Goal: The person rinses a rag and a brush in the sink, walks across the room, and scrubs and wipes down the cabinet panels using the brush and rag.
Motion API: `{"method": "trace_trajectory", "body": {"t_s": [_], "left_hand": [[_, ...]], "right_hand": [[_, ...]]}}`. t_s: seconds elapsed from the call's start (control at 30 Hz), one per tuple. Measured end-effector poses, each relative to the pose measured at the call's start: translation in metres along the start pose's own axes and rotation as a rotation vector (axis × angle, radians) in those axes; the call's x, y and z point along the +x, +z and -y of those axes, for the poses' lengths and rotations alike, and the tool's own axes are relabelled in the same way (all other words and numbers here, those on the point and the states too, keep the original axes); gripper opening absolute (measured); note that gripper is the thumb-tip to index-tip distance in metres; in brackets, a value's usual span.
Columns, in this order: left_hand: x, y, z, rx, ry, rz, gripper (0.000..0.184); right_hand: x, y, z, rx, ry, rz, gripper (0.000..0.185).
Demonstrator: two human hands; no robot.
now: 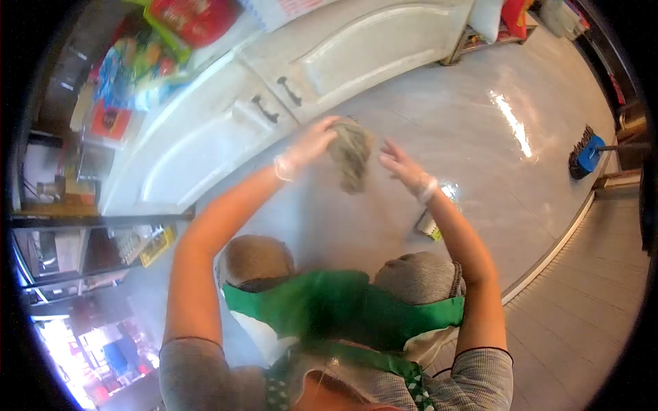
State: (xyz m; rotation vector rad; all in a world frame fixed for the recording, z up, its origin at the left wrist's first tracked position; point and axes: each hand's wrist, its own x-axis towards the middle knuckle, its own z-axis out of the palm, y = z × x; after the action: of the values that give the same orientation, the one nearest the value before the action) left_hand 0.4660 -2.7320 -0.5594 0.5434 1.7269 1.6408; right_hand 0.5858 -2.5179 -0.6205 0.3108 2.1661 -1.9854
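A crumpled grey-green cloth [351,154] hangs in the air before the white cabinet doors, somewhat blurred. My left hand [317,140] pinches its upper left edge. Just right of the cloth, my right hand [403,167] is held apart from it with fingers spread and nothing in them. Each wrist has a pale band. Below the right wrist, a small white and yellow-green item [430,227] rests on the floor, partly covered by my forearm.
The white cabinet [384,51] with dark handles [264,109] stands ahead, colourful packages [195,20] on top. A blue broom head [587,152] lies far right on the shiny grey floor [466,123]. My bent knees and green apron [343,301] are below; shelves stand at left.
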Motion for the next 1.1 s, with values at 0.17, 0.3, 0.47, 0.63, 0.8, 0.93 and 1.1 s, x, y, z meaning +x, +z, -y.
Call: {"method": "trace_trajectory", "body": {"t_s": [0.17,0.3,0.47,0.63,0.8,0.93,1.1], "left_hand": [[0.042,0.052,-0.02,0.277,0.113,-0.06,0.04],[0.036,0.04,-0.076,1.318,0.353,-0.152,0.038],[0.02,-0.023,-0.172,1.759,1.023,-0.163,0.029],[0.032,-0.026,-0.257,2.128,0.875,-0.612,0.039],[0.034,-0.029,-0.277,2.093,0.813,-0.491,0.034],[0.04,-0.036,-0.328,1.857,0.782,-0.656,0.034],[0.048,-0.025,-0.334,1.403,0.434,-0.694,0.036]], "right_hand": [[0.016,-0.004,0.051,0.974,0.054,0.224,0.046],[0.033,-0.03,0.096,0.882,-0.026,0.081,0.036],[0.092,-0.067,0.143,0.939,-0.17,-0.101,0.034],[0.175,-0.037,0.171,0.012,-0.723,-0.949,0.046],[0.154,0.057,0.18,-0.334,-0.993,-0.819,0.049],[0.19,0.03,0.183,-0.393,-0.998,-0.811,0.049],[0.229,-0.064,0.187,-0.193,-0.8,-0.946,0.058]]}}
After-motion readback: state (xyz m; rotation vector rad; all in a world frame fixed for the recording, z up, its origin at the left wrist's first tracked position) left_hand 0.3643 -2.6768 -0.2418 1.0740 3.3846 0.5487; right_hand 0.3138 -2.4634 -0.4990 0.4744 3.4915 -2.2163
